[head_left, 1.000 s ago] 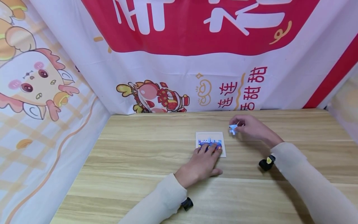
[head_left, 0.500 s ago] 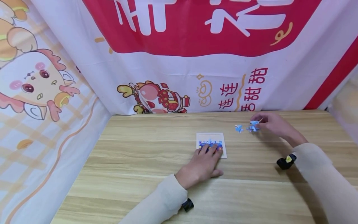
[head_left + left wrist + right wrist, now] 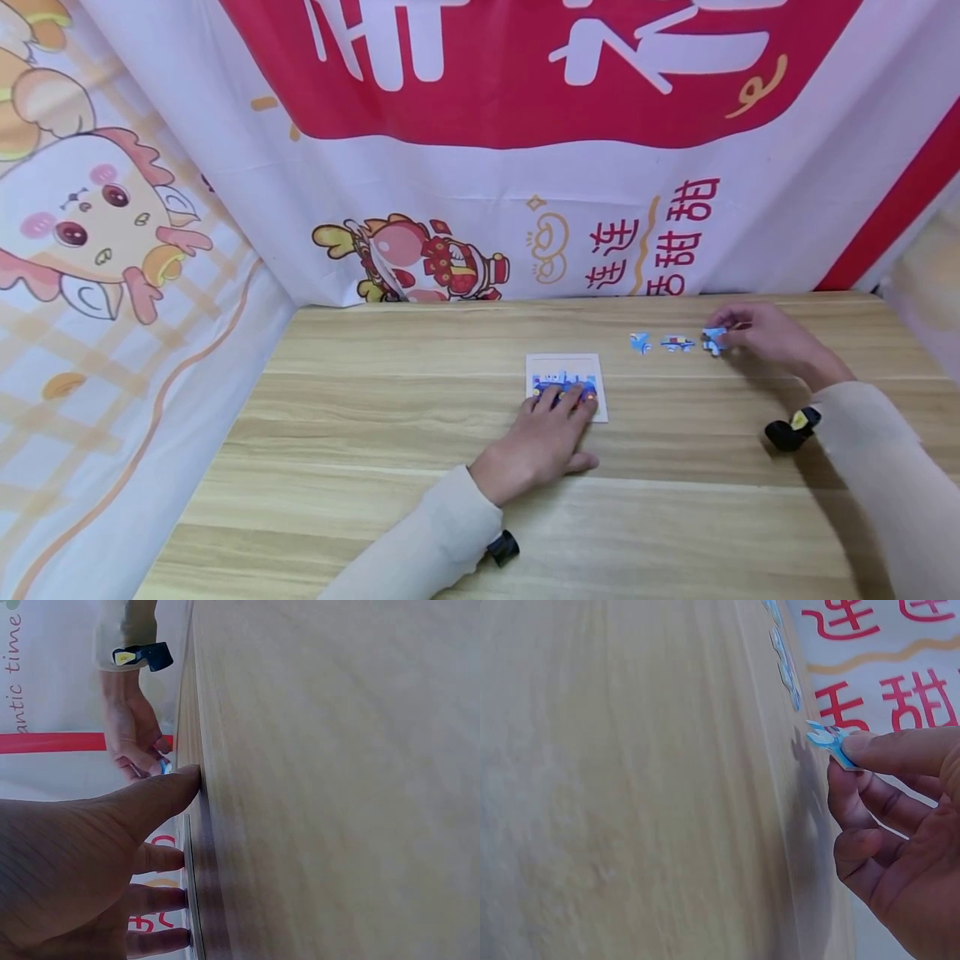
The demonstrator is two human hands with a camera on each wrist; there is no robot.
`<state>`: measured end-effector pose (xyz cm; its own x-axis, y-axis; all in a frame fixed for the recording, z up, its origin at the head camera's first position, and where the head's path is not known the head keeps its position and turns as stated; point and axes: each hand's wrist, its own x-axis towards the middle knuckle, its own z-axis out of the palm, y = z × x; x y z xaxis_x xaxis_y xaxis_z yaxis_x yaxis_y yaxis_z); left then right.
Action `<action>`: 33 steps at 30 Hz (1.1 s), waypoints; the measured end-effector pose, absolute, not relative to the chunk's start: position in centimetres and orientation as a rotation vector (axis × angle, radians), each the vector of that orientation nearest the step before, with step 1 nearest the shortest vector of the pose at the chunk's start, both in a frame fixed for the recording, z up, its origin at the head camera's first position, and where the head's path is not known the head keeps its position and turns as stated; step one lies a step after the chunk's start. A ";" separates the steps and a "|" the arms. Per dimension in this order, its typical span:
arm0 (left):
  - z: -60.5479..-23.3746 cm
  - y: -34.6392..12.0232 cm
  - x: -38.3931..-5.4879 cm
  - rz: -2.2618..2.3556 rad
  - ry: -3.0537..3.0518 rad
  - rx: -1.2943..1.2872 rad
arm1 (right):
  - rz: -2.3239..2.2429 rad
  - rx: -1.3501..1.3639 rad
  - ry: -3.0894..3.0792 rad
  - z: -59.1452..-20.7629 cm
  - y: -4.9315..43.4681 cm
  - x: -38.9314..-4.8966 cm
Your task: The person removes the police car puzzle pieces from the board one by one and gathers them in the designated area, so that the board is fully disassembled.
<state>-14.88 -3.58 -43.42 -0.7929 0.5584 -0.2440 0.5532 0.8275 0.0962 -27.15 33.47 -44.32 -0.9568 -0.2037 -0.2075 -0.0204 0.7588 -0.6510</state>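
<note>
fingers spread on the left hand (image 3: 534, 437), pinching on the right hand (image 3: 771, 335). left's on the square puzzle board (image 3: 547, 363) mid-scene, right's got a blue piece (image 3: 713, 342) far right, two loose pieces (image 3: 678, 342) just left of it.

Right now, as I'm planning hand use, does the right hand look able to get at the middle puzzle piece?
Probably yes: the middle puzzle piece lies uncovered near the right hand. But that hand pinches another piece, which may need setting down first.
</note>
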 end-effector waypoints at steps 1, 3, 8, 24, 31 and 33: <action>-43.4 -3.6 -14.9 0.026 2.750 0.856 | -0.997 -0.166 2.680 -44.4 33.6 -27.2; -43.4 -3.6 -14.9 0.030 2.751 0.859 | -1.008 -0.156 2.666 -44.4 33.9 -27.3; -43.5 -3.6 -14.9 0.026 2.751 0.863 | -1.021 -0.116 2.638 -44.5 34.1 -27.4; -43.5 -3.5 -14.9 0.025 2.753 0.861 | -0.925 -0.156 2.701 -44.8 33.7 -27.6; -43.4 -3.5 -14.9 0.028 2.751 0.854 | -0.912 -0.152 2.701 -44.8 33.6 -27.6; -43.4 -3.5 -14.9 0.030 2.748 0.849 | -0.915 -0.149 2.698 -44.8 33.5 -27.5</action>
